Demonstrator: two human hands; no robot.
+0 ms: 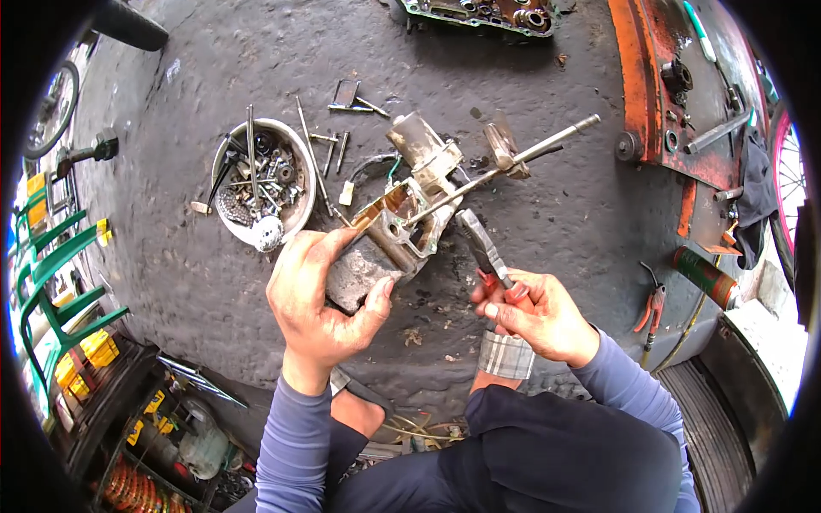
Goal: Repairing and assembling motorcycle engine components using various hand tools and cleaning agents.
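My left hand (pixel 321 299) is wrapped around the near end of a grey metal engine casting (pixel 366 265), its thumb and fingers on either side of a rough block-like face. A silver cylindrical part (pixel 417 141) adjoins the casting's far side. Across the casting lies a long metal rod (pixel 547 141), slanting up to the right. Just right of the casting, my right hand (pixel 539 312) is closed around red-handled pliers (pixel 481 244). Their jaws point up and left, apart from the casting. Some of my right fingers are blurred.
Left of the casting, a white bowl (pixel 305 205) holds small metal parts and a chain. Loose pins (pixel 342 152) lie beyond it. Another engine casing (pixel 487 13) sits at the far edge. Right are an orange metal frame (pixel 637 77), red-handled cutters (pixel 652 308) and a can (pixel 703 275).
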